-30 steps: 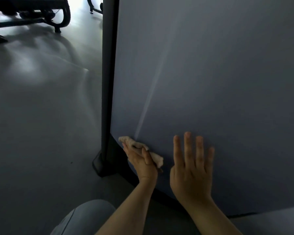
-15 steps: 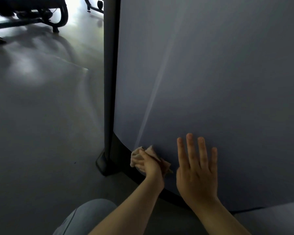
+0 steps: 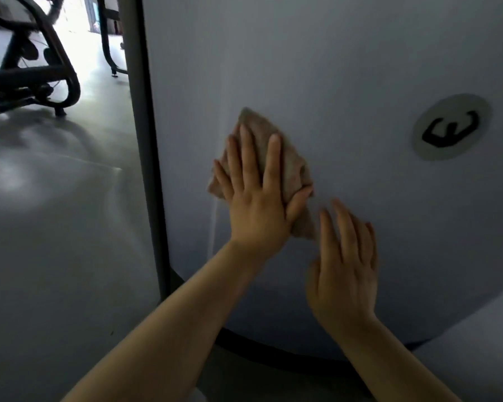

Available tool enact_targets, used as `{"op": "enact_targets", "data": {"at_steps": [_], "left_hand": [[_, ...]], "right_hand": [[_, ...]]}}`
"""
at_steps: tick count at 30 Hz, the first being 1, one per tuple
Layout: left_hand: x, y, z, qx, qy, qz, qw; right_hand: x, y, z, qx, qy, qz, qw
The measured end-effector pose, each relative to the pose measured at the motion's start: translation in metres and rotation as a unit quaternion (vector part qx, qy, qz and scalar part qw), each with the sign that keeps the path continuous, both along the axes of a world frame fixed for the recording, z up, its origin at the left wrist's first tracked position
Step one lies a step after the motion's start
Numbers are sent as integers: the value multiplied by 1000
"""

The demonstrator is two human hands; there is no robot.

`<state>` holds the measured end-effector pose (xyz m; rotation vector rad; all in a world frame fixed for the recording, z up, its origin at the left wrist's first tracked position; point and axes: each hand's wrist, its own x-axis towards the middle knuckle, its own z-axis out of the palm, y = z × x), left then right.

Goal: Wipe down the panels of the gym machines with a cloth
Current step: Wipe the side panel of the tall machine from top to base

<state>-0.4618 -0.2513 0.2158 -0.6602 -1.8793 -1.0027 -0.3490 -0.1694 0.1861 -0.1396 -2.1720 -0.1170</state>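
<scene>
A large pale grey machine panel [image 3: 346, 68] fills the right of the head view. My left hand [image 3: 256, 195] presses a beige cloth [image 3: 288, 166] flat against the panel with straight, spread fingers, thumb alongside the cloth's right edge. My right hand [image 3: 344, 262] lies just below and to the right of it, fingers straight, close to or on the panel; it is slightly blurred. A round grey badge with a black logo [image 3: 450, 127] sits on the panel at the right.
A dark upright post [image 3: 145, 140] edges the panel on its left. A black curved rim [image 3: 273, 352] runs along the panel's bottom. Grey floor [image 3: 55, 227] spreads to the left, with black frames of other machines [image 3: 41, 74] at the far left.
My left hand has moved the cloth from the panel's bottom left corner up and right, fingers now flat on it. My right hand has shifted up slightly. The view rose, bringing the badge in.
</scene>
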Motion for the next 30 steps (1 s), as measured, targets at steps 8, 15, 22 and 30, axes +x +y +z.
{"op": "enact_targets", "data": {"at_steps": [8,15,22,30], "left_hand": [[-16,3,30,-195,272,26,942],[-38,-37,-110,-557,470,-24,684],[-46,-34,-29,-524,490,-53,695],[-1,19,129,-240,349,72,903]], "right_hand": [[11,30,3,-14,15,-42,999],[36,49,-41,21,-76,-46,996],[50,51,-17,-15,-114,-35,993],[55,56,-3,-128,-73,-44,988]]}}
